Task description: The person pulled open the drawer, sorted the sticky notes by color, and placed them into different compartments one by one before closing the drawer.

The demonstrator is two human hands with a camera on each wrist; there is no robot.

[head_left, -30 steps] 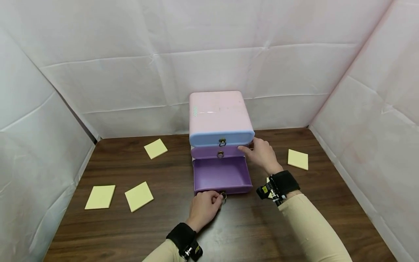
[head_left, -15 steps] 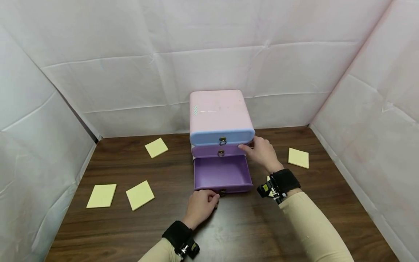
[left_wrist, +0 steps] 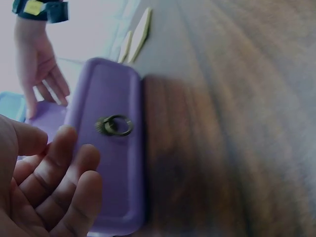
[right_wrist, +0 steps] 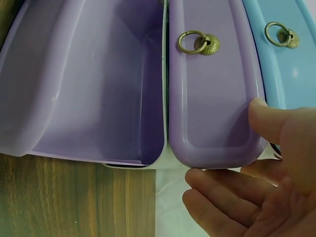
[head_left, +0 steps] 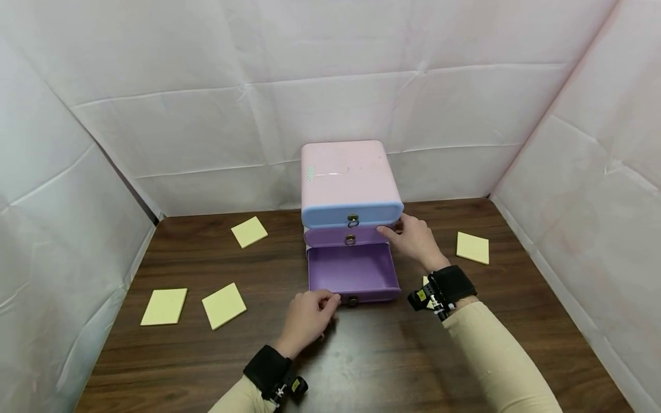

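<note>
Head view first: drawer unit (head_left: 351, 189) stands at the back of the wooden table (head_left: 372, 367), pink on top, with a blue top drawer (head_left: 353, 213) and a purple middle drawer (head_left: 346, 236) both closed, and the bottom drawer (head_left: 353, 274) pulled out, nothing visible inside it. Left hand (head_left: 306, 317) sits just in front of that open drawer, fingers loosely curled and holding nothing, fingertips beside the ring pull (head_left: 353, 300). Right hand (head_left: 415, 240) rests against the unit's right side at the middle drawer, thumb on its front corner. Yellow sticky notes lie left of the unit, one at the back (head_left: 249, 232) and two nearer the front (head_left: 224, 305), plus one to the right (head_left: 472, 248).

Left wrist view: left hand (left_wrist: 44, 192) is relaxed and open, fingers (left_wrist: 74, 173) just short of the bottom drawer's front (left_wrist: 111, 148), clear of the ring pull (left_wrist: 115, 125).

Right wrist view: right hand (right_wrist: 256, 192) spread, thumb (right_wrist: 269, 123) touching the middle drawer's (right_wrist: 212, 94) corner, fingers (right_wrist: 222, 197) beneath, the bottom drawer (right_wrist: 94, 84) open alongside.
</note>
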